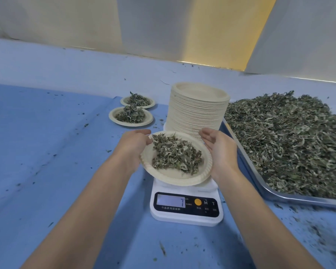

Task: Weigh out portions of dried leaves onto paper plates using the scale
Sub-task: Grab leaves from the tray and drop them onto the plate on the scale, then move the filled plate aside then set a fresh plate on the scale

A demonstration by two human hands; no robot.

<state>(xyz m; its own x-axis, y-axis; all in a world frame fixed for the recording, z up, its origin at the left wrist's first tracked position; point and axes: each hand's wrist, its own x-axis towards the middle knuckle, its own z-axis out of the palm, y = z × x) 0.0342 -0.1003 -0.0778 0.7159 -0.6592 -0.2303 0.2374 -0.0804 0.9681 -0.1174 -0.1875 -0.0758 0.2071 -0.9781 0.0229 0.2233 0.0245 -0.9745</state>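
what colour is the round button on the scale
The round button on the scale is orange-yellow, seen in the head view.

Beige paper plates [197, 111], grey-green dried leaves [287, 140], white scale [186, 216] with black panel, blue tablecloth [47, 152].

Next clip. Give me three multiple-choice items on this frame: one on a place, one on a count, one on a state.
1. Where is the stack?
A. behind the scale
B. in the tray
C. on the floor

2. How many filled plates lie on the cloth at the back?
A. one
B. two
C. four

3. How is the plate at the scale?
A. empty
B. upside down
C. tilted, with leaves

A: it rises just behind the scale.
B: two lie together, left of the stack.
C: the left hand grips its slanted rim, leaves inside.
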